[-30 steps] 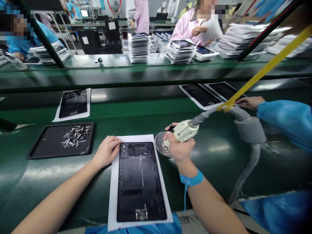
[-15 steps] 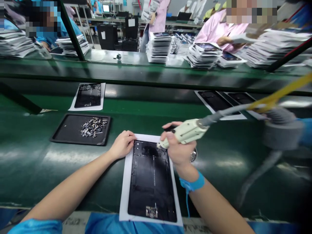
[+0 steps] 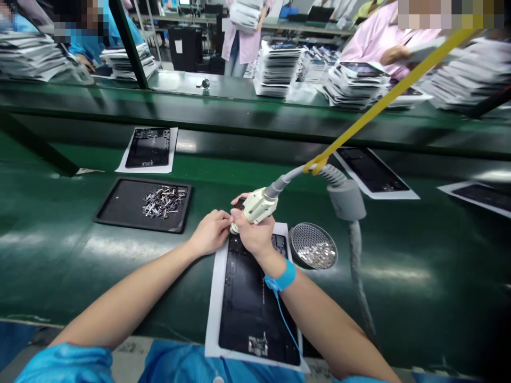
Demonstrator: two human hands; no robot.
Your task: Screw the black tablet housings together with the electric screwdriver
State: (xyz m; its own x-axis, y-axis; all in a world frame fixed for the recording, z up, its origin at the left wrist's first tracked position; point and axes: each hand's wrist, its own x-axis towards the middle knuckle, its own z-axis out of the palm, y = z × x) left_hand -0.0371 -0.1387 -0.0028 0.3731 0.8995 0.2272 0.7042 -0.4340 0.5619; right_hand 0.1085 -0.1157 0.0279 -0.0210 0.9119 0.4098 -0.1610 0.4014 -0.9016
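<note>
Gripping pale tool (image 3: 259,206) in right hand (image 3: 255,234) by far left corner of black panel (image 3: 247,298), with left hand (image 3: 209,232) alongside, fingers narrow (cannot tell if pinching), on white sheet (image 3: 214,319) overhanging bench (image 3: 211,186) edge, with dish (image 3: 303,235) just right of panel, open stretch beyond.

Brightness is holding up pretty well overall, with light seemingly falling from above. The green table (image 3: 59,287) is throwing back hazy white streaks on both sides, and the far bench (image 3: 179,82) is glaring pale. Metal bits (image 3: 321,256) are glinting in the round dish (image 3: 303,236), while the black panel (image 3: 247,298) is swallowing detail. Paper stacks (image 3: 475,69) at far right are smearing, the lower right corner is sinking to black, and pixel blocks (image 3: 451,13) are hiding patches up top.
</note>
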